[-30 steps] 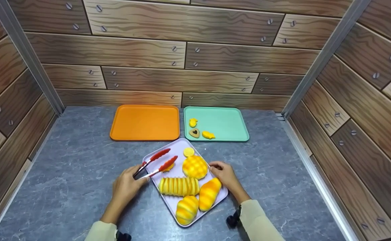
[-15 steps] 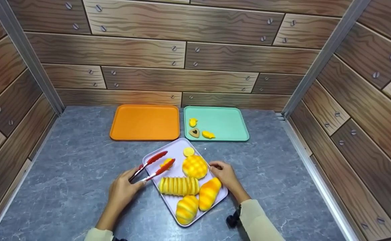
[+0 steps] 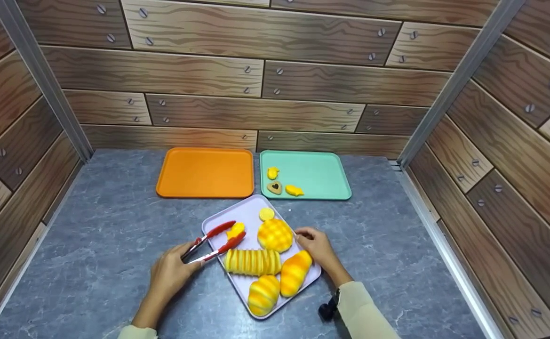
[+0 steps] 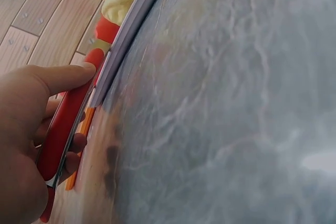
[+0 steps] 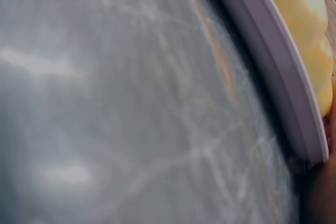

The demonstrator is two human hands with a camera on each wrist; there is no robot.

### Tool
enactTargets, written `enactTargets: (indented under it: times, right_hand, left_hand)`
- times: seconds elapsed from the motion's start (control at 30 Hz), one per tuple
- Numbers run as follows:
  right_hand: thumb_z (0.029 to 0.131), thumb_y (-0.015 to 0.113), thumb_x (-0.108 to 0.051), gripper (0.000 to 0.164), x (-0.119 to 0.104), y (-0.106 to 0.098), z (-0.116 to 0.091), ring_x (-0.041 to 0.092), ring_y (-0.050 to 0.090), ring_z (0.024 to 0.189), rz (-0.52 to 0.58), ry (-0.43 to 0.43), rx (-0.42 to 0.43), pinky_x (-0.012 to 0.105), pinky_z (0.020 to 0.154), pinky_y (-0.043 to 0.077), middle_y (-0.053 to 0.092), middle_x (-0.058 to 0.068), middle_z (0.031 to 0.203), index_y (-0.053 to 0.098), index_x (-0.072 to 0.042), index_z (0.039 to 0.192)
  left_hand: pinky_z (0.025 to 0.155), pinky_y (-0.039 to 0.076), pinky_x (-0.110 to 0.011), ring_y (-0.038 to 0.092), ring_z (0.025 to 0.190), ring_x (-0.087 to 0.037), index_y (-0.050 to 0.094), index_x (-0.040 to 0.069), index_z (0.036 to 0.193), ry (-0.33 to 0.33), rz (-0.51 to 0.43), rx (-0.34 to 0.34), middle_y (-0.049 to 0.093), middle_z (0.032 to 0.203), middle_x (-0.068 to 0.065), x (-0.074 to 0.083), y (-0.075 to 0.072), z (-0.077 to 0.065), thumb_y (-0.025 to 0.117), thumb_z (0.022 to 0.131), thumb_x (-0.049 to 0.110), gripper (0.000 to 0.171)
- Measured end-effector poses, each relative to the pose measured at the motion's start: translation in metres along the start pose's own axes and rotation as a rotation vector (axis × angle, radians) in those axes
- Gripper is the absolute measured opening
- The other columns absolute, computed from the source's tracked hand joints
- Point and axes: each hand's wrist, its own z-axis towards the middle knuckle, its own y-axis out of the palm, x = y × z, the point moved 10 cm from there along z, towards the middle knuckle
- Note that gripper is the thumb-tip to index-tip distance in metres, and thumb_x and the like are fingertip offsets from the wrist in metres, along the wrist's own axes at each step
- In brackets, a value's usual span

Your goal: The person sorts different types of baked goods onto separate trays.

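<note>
My left hand (image 3: 170,273) grips a pair of tongs (image 3: 218,229) with red tips, seen spread in the head view. The tips stand on either side of a small yellow fish-like piece (image 3: 236,230); whether they touch it I cannot tell. In the left wrist view my thumb presses along the red handle (image 4: 65,124) of the tongs. My right hand (image 3: 319,249) holds the right edge of the lilac tray (image 3: 251,207). Also on that tray lie a round checked bun (image 3: 275,235), a ridged loaf (image 3: 252,262), two glazed rolls (image 3: 295,273) and a round yellow cracker (image 3: 266,214).
Behind the lilac tray stand an orange tray (image 3: 205,173) on the left and a mint-green tray (image 3: 319,174) on the right. The green one bears a heart cookie (image 3: 275,187) and two small yellow pieces (image 3: 294,190). Wood-patterned walls (image 3: 204,75) enclose the grey tabletop (image 3: 105,226).
The tongs have drawn back left and down, and their spread tips now flank the small yellow piece. My left hand shifted slightly left and toward me. The right hand and trays stay put.
</note>
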Motion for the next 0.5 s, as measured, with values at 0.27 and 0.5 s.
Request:
enactTargets:
  times: [0.27, 0.5]
  right_hand:
    - [0.094, 0.068, -0.02, 0.02, 0.0012, 0.002, -0.0007, 0.015, 0.061, 0.09, 0.002, 0.016, -0.014, 0.029, 0.083, 0.05, 0.072, 0.005, 0.102, 0.076, -0.011, 0.111]
    - [0.095, 0.068, -0.02, 0.02, 0.0022, 0.0, -0.0004, 0.015, 0.061, 0.091, -0.007, 0.022, -0.004, 0.031, 0.084, 0.05, 0.072, 0.005, 0.103, 0.076, -0.011, 0.111]
  left_hand:
    - [0.093, 0.048, -0.054, 0.065, 0.118, -0.032, 0.069, 0.019, 0.132, -0.02, 0.007, 0.005, 0.07, 0.128, -0.008, -0.0004, -0.0036, -0.0017, 0.084, 0.077, 0.035, 0.06]
    - [0.094, 0.048, -0.054, 0.065, 0.118, -0.033, 0.069, 0.019, 0.132, -0.012, 0.002, 0.013, 0.07, 0.128, -0.008, -0.0001, -0.0028, -0.0017, 0.085, 0.077, 0.035, 0.059]
